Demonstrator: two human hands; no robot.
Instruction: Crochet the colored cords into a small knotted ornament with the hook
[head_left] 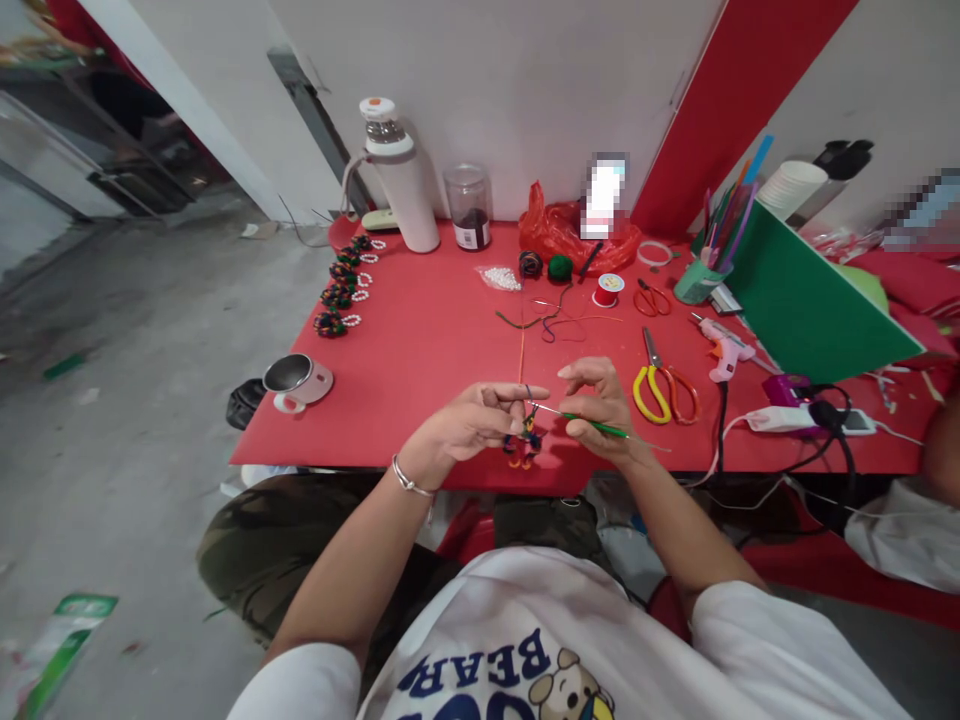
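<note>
Green-handled hook (598, 426) is clamped in R hand (606, 408); L hand (477, 422) pinches colourful yarn piece (533, 441), prob. to steady it.

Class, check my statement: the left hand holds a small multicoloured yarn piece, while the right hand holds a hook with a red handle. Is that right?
Not quite: the head view shows that the handle of the hook is green, not red. The right hand does hold it, and the left hand holds the small multicoloured yarn piece.
</note>
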